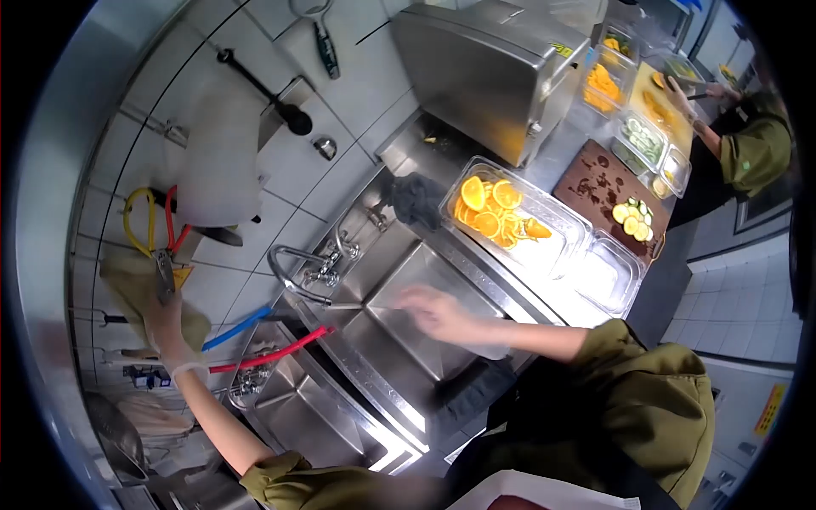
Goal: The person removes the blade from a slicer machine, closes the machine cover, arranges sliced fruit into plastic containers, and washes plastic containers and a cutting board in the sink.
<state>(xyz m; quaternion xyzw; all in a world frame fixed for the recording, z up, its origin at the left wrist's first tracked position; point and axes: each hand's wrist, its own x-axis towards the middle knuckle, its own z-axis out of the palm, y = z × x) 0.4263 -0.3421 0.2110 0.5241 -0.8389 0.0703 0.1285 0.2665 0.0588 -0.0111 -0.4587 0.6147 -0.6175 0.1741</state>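
- Zero items visible in right hand [438, 314], blurry fingers loosely spread over the sink [408, 348]
- Left hand [166, 325] at the scissors [163, 270], left of sink; can't tell if gripped
- Probably hung there for easy grabbing
- Orange slices [493, 212] tubbed right of sink, likely containing juice

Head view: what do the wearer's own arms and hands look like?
Loose olive-green fabric sleeves leave the forearms bare. The left hand appears to wear a thin translucent glove with a loose whitish cuff; the right hand looks similarly gloved, though blurred.
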